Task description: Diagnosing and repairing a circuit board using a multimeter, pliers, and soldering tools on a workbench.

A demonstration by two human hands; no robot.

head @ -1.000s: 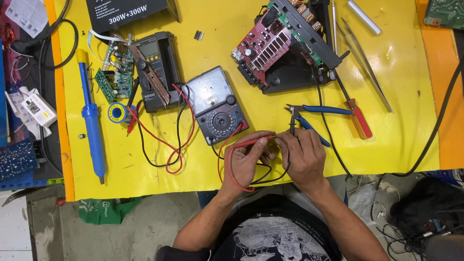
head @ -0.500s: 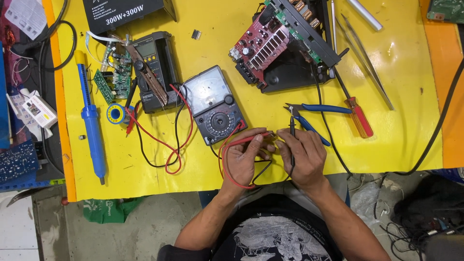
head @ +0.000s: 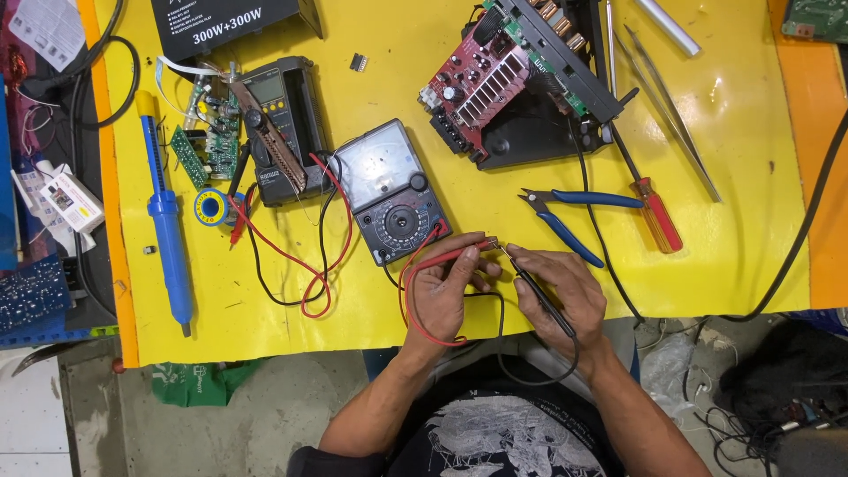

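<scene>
Low in the middle of the frame, my left hand [head: 439,291] pinches the red probe [head: 450,257], its long axis running up and right to a metal tip. My right hand [head: 565,296] grips the slim black probe [head: 539,296], slanting up and left, so the two tips meet between my fingers, just beside each other; whether they touch, I cannot tell. Both probes are smooth hard plastic with limp rubbery leads. Just above my left hand sits the boxy grey analogue meter [head: 393,194] on the glossy yellow table [head: 733,132]. Blue-handled pliers [head: 574,216] lie upper right of my right hand.
</scene>
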